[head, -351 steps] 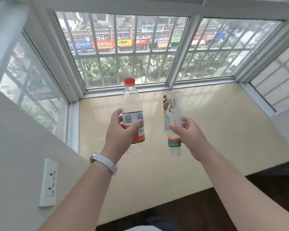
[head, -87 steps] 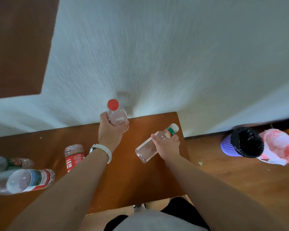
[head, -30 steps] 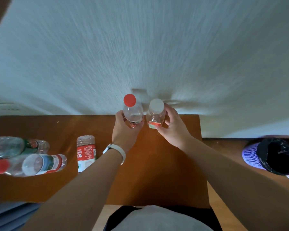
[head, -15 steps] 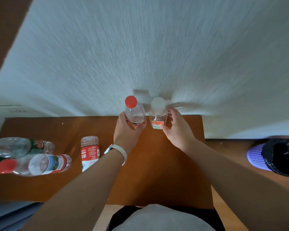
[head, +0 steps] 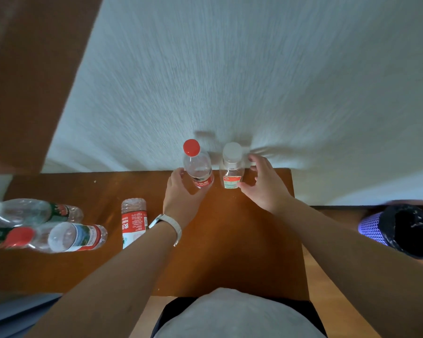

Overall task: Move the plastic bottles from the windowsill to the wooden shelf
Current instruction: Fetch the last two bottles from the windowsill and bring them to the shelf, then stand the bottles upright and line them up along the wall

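I look down at the wooden shelf point(head: 230, 240). Two bottles stand up straight at its back edge, close to the white wall point(head: 230, 69). They stand side by side with a small gap between them.

The red-cap bottle point(head: 197, 167) is on the left. My left hand point(head: 181, 198) is around it, low down. My thumb is on its left side and my fingers curl under its red label. My grip looks loose. I cannot tell if I am squeezing it or just touching it. A white band point(head: 167, 224) is on that wrist.

The white-cap bottle point(head: 232, 170) is on the right. My right hand point(head: 266, 189) is open and just beside it. My fingers are spread out. My thumb tip is at the label, and I cannot tell if it touches. My other fingers are off the bottle, near the wall.

More bottles lie on their sides at the left end of the shelf. One with a red label point(head: 133, 219) lies near my left arm. Another bottle point(head: 76, 236) lies farther left, with its bottom facing me. One with a green label point(head: 37, 213) lies behind it. At the far left edge I see more of them, but they are blurry.

A purple bin point(head: 376, 228) with a black bag in it sits on the floor to the right.
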